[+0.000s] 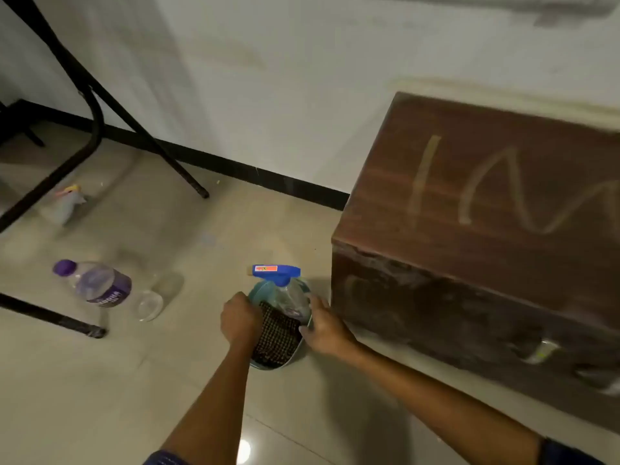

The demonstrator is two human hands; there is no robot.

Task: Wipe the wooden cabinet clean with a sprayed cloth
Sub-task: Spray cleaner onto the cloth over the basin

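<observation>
A dark wooden cabinet [486, 203] stands on the floor at the right, with pale dusty marks on its top and smears on its front. Left of it a teal bowl [285, 360] sits on the tiles. Inside the bowl are a dark chequered cloth [276, 333] and a clear spray bottle [292, 297] with a blue trigger head. My left hand [240, 318] is closed at the bowl's left rim, against the cloth. My right hand [323, 325] rests on the bowl's right rim beside the bottle, fingers spread.
A plastic water bottle [95, 285] with a purple cap lies on the floor at the left, a clear glass [151, 303] beside it. Another spray bottle [67, 201] stands further back. Black folding table legs [97, 105] cross the upper left. A white wall with black skirting runs behind.
</observation>
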